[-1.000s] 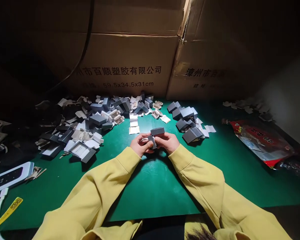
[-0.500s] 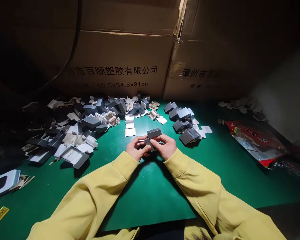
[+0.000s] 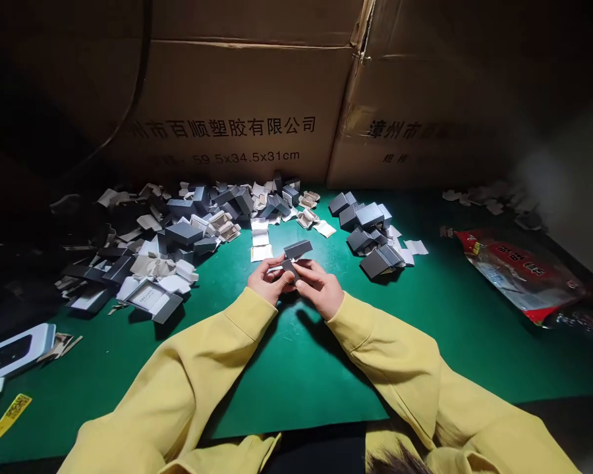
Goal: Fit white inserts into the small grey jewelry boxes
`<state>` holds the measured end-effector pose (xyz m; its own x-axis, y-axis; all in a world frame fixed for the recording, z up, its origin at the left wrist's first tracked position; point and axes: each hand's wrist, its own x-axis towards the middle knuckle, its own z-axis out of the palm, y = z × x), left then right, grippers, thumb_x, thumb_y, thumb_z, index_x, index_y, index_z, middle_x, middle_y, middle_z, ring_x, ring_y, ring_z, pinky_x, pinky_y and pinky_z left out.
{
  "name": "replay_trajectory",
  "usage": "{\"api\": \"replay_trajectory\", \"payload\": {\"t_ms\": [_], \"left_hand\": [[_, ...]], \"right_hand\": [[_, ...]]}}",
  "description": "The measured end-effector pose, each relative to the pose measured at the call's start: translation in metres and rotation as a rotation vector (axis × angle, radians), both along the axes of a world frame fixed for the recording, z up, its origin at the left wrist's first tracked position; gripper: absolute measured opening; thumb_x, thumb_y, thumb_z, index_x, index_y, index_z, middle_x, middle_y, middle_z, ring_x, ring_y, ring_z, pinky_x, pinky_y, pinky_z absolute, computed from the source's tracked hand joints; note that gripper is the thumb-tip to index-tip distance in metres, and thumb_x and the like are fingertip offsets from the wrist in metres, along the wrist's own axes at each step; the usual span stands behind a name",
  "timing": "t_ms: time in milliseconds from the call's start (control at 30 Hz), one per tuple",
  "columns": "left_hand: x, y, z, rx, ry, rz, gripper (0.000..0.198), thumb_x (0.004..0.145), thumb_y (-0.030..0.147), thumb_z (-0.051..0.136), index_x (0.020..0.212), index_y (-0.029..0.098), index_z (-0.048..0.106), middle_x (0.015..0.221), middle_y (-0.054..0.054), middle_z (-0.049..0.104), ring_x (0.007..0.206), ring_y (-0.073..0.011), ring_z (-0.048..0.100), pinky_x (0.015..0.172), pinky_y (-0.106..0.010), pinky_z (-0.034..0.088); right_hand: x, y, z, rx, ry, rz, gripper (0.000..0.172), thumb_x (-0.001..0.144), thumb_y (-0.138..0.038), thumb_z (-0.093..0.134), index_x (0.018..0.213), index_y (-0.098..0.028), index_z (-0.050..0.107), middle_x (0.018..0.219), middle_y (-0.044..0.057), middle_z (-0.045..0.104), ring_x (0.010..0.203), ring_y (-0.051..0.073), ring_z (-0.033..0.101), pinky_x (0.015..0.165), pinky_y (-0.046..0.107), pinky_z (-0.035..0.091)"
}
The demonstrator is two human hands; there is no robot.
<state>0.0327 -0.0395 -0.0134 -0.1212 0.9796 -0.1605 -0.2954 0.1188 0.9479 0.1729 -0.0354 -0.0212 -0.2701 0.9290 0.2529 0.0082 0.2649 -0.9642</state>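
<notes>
The left hand [image 3: 269, 279] pinches a grey box [image 3: 298, 249] in the room between the box piles [image 3: 184, 233] and the green table's [image 3: 301, 375] near edge. The right hand [image 3: 323, 288] touches it; I can't tell if those fingers squeeze.

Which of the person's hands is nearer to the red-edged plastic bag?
Right. The right hand is to the left of the red-edged plastic bag; the left hand is farther left, beyond the right hand.

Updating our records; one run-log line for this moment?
left hand: holding dark-grey rectangular cardboard pieces | right hand: at same pieces | surface: flat green tabletop
</notes>
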Motion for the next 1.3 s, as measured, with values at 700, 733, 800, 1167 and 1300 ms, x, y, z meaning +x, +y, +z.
{"api": "replay_trajectory", "payload": {"t_ms": [700,733,800,1167,1300], "left_hand": [[-0.006,0.002,-0.014,0.408,0.209,-0.245,0.051,0.071,0.028,0.075,0.119,0.024,0.062,0.124,-0.009,0.054,0.117,-0.0257,0.053,0.097,-0.038,0.049],[-0.007,0.003,-0.017,0.474,0.270,-0.234,0.047,0.071,0.027,0.074,0.117,0.025,0.064,0.123,-0.009,0.054,0.118,-0.0257,0.052,0.094,-0.036,0.051],[-0.009,0.004,-0.020,0.564,0.353,-0.235,0.046,0.073,0.025,0.072,0.118,0.027,0.064,0.121,-0.010,0.053,0.118,-0.0250,0.051,0.087,-0.034,0.055],[-0.002,0.000,-0.001,0.758,0.551,-0.186,0.044,0.079,0.019,0.064,0.122,0.029,0.061,0.119,-0.010,0.051,0.112,-0.0237,0.053,0.076,-0.030,0.058],[0.039,0.008,0.016,0.652,0.573,-0.173,0.045,0.084,0.026,0.058,0.129,0.026,0.055,0.118,-0.010,0.044,0.112,-0.0231,0.048,0.088,-0.036,0.054]], "right_hand": [[0.015,0.017,0.034,-0.742,0.282,0.014,0.025,0.050,-0.030,0.075,0.064,-0.016,0.060,0.044,-0.006,0.045,0.041,0.005,0.034,0.037,0.018,0.014],[0.014,0.017,0.035,-0.767,0.338,0.039,0.026,0.048,-0.028,0.076,0.063,-0.016,0.059,0.045,-0.006,0.046,0.042,0.005,0.034,0.037,0.018,0.013],[0.012,0.015,0.035,-0.805,0.419,0.068,0.028,0.046,-0.025,0.076,0.064,-0.017,0.057,0.047,-0.006,0.046,0.043,0.005,0.034,0.037,0.018,0.012],[0.018,0.019,0.040,-0.607,0.289,0.094,0.032,0.056,-0.031,0.070,0.083,-0.018,0.060,0.052,-0.006,0.053,0.038,0.006,0.038,0.035,0.019,0.024],[0.050,0.038,0.045,-0.485,0.268,-0.034,0.033,0.057,-0.032,0.070,0.084,-0.020,0.055,0.064,-0.003,0.059,0.050,0.012,0.054,0.036,0.021,0.037]]}}
